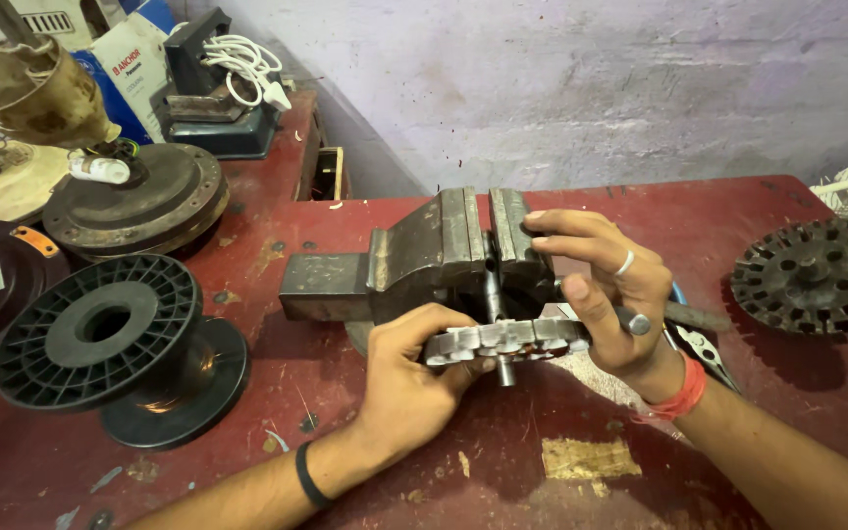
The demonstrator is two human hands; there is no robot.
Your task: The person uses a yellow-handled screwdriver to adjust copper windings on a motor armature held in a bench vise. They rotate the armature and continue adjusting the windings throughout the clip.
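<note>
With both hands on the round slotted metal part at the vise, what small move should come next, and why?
Probably turn the vise handle to close the vise. The left hand holds the slotted part level under the jaws, its shaft seems to rise between them, and the right hand already rests on the vise by the handle.

Evenly lit by soft daylight, apparently from above and left. Short, soft shadows under the black spool [115, 339] and beneath the vise [424, 260]. Mild sheen on vise steel, no harsh glare. Sharp in the centre; slight wide-angle stretching and softness toward edges and corners.
</note>
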